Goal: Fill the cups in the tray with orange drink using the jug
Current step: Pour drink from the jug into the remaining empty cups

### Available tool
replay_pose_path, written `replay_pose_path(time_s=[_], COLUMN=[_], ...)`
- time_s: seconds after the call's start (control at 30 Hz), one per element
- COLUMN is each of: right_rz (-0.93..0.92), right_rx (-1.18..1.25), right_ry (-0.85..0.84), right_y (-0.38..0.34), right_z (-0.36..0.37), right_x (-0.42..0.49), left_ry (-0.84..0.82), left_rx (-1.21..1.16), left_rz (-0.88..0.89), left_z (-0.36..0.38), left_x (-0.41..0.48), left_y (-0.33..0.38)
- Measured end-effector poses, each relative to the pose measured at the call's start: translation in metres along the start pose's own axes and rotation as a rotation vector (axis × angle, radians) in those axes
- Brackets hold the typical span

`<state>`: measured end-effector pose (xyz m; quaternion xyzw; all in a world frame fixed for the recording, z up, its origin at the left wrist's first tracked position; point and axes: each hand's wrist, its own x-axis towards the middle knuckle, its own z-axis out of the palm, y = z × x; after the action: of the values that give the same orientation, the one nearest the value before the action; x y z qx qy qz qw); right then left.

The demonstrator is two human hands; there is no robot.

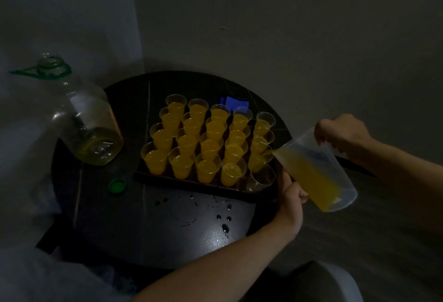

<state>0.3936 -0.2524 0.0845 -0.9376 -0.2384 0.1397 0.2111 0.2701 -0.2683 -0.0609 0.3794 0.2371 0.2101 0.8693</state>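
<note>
A dark tray on a round black table holds several clear plastic cups, most filled with orange drink. The cup at the near right corner looks empty. A clear plastic jug with orange drink is tilted, its spout over a cup in the right column, and a thin stream runs from it. My right hand grips the jug's handle at the top. My left hand supports the jug from below, beside the tray's right corner; its fingers are partly hidden.
A large clear bottle with a green neck ring leans at the table's left, a little yellowish liquid at its bottom. Its green cap lies near the tray. Spilled drops wet the table front. A blue object sits behind the cups.
</note>
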Motion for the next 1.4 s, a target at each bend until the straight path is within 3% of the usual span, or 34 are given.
replay_pose_path(time_s=[0.87, 1.13, 1.4], right_rz=[0.035, 0.010, 0.021], right_rx=[0.080, 0.173, 0.117], right_ry=[0.015, -0.011, -0.085], right_y=[0.000, 0.004, 0.014], right_z=[0.001, -0.005, -0.003], right_x=[0.000, -0.015, -0.025], left_ry=[0.012, 0.043, 0.037], left_rx=[0.028, -0.032, -0.023], left_rz=[0.065, 0.079, 0.066], left_z=[-0.003, -0.003, -0.003], left_x=[0.005, 0.001, -0.028], left_y=[0.001, 0.006, -0.010])
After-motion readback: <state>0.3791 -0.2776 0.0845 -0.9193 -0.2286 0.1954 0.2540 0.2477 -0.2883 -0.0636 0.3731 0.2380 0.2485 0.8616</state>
